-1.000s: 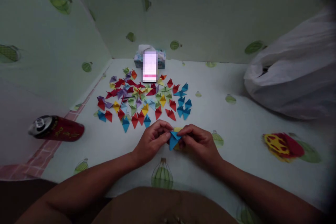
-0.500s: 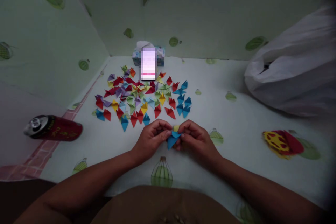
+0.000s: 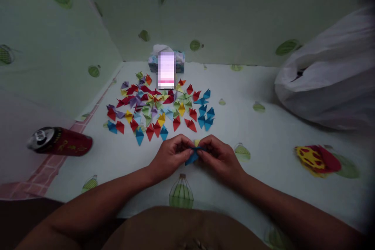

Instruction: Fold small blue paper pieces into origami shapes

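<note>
A small blue folded paper piece (image 3: 192, 156) is pinched between my two hands just above the table. My left hand (image 3: 171, 156) grips its left side with thumb and fingers closed. My right hand (image 3: 218, 156) holds the right side, fingers curled round it. A bit of yellow paper (image 3: 197, 142) shows behind my fingertips. Just beyond my hands lies a spread of several folded paper pieces (image 3: 159, 107) in red, blue, yellow, green and purple.
A red can (image 3: 60, 141) lies on its side at the left edge. A tissue box (image 3: 152, 62) and a phone (image 3: 166, 69) stand at the back by the wall. A white plastic bag (image 3: 328, 78) fills the right. The cloth (image 3: 263, 133) bears a red and yellow print (image 3: 318, 160).
My fingers have closed in on the blue piece, which now looks flatter and smaller between them. The hands have stayed in the same spot.
</note>
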`<state>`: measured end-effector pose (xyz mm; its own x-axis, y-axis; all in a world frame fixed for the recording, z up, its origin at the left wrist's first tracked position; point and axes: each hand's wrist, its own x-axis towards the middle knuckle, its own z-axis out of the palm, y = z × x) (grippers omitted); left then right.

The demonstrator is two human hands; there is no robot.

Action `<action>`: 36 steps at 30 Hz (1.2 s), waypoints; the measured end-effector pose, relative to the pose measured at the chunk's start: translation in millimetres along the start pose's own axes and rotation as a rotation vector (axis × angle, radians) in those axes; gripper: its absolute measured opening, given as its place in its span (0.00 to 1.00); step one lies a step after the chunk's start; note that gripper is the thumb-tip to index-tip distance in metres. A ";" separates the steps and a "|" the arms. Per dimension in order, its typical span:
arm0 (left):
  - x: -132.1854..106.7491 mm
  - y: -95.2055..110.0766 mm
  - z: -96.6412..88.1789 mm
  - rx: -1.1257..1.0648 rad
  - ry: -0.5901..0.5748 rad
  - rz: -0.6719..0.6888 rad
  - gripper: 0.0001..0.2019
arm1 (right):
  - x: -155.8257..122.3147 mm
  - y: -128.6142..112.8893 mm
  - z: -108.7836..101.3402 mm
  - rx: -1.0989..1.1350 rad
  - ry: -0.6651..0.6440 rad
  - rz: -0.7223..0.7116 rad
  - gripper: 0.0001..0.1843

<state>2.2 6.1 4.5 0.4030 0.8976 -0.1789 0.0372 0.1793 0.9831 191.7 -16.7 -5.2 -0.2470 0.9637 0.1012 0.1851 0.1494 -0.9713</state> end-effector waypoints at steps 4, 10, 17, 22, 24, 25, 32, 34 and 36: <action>0.3 1.3 0.4 -0.051 0.012 -0.016 0.07 | -1.0 0.1 0.2 0.013 -0.010 0.006 0.01; 0.5 1.8 -0.3 -0.107 0.044 -0.011 0.08 | -1.7 3.8 2.8 0.140 -0.020 0.013 0.03; -0.2 0.5 -1.0 -0.153 0.033 -0.014 0.09 | -2.7 10.1 -0.5 0.028 -0.028 -0.138 0.08; 1.0 -0.1 -1.6 -0.143 0.073 -0.027 0.09 | 2.0 5.9 -3.8 -0.180 -0.082 -0.412 0.09; 1.3 0.0 -1.5 -0.135 0.085 -0.021 0.08 | 3.5 4.9 -4.6 -0.239 -0.086 -0.472 0.08; 1.5 0.1 -1.4 -0.135 0.086 -0.022 0.08 | 4.2 4.9 -4.8 -0.262 -0.082 -0.487 0.08; 2.8 -1.7 -0.9 -0.164 0.063 -0.064 0.11 | 6.4 8.0 -6.2 -0.378 -0.080 -0.547 0.10; 3.6 -2.4 -1.2 -0.155 0.080 -0.050 0.11 | 6.4 8.1 -6.5 -0.325 -0.089 -0.500 0.10; 4.6 -2.8 -1.6 -0.139 0.113 -0.016 0.11 | 6.4 7.5 -6.5 -0.160 -0.078 -0.333 0.08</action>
<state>2.5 10.4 0.8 0.2979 0.9323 -0.2052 -0.0871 0.2407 0.9667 197.7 -8.0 -10.4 -0.3889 0.8378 0.3833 0.2268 0.4903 -0.8415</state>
